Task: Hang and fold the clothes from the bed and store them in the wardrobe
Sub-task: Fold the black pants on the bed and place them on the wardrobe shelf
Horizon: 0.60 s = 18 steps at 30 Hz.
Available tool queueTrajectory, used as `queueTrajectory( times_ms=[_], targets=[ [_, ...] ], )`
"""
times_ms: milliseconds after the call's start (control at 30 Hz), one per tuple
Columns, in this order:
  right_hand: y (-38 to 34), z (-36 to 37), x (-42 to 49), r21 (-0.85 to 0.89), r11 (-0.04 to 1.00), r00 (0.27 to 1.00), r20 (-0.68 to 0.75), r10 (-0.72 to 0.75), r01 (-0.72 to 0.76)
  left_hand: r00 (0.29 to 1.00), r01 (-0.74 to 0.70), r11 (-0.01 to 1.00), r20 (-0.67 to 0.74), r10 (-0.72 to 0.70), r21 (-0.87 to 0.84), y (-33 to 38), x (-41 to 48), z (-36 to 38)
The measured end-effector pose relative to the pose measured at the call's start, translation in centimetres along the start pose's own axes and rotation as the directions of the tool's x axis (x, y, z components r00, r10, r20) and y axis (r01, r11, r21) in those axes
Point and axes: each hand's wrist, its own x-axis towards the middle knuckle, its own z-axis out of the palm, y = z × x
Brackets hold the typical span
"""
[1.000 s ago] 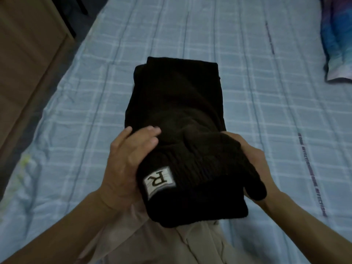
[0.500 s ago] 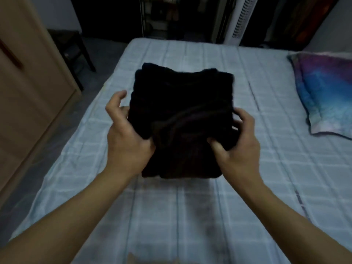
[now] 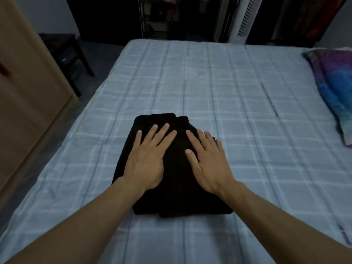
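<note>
Evidently to flatten its folds, a folded black garment [image 3: 175,168] near the bed's [image 3: 228,96] front edge is pressed by the left hand [image 3: 145,161] and right hand [image 3: 208,162], fingers spread.

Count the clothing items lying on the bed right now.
1: a folded black garment on the plaid bed sheet, under the flat left hand and right hand. More could lie outside the view.

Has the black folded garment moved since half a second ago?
Yes. The garment, then held up, now lies flat on the bed, with both hands pressing on it.
</note>
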Motion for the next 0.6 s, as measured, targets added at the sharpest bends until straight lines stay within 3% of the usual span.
queueTrajectory(
  times_ms=[300, 467, 500, 600],
  targets=[
    [0.7, 1.8, 2.7, -0.072, 0.996, 0.994, 0.095, 0.062, -0.055, 0.999, 0.019, 0.990, 0.052, -0.012, -0.138, -1.6, 2.0, 1.3],
    [0.7, 1.7, 2.1, -0.114, 0.991, 0.990, 0.115, 0.077, -0.064, 0.998, 0.047, 0.851, -0.003, -0.057, -0.523, -1.1, -0.4, -0.5],
    [0.7, 1.6, 2.0, -0.123, 0.990, 0.990, 0.118, 0.080, -0.066, 0.998, -0.007, 0.882, -0.052, -0.019, -0.471, -0.7, -1.8, -0.8],
    [0.9, 1.7, 2.1, -0.141, 0.988, 0.988, 0.127, 0.083, -0.065, 0.962, -0.257, 0.960, -0.126, 0.243, -0.109, 0.6, -6.6, -0.9]
  ],
)
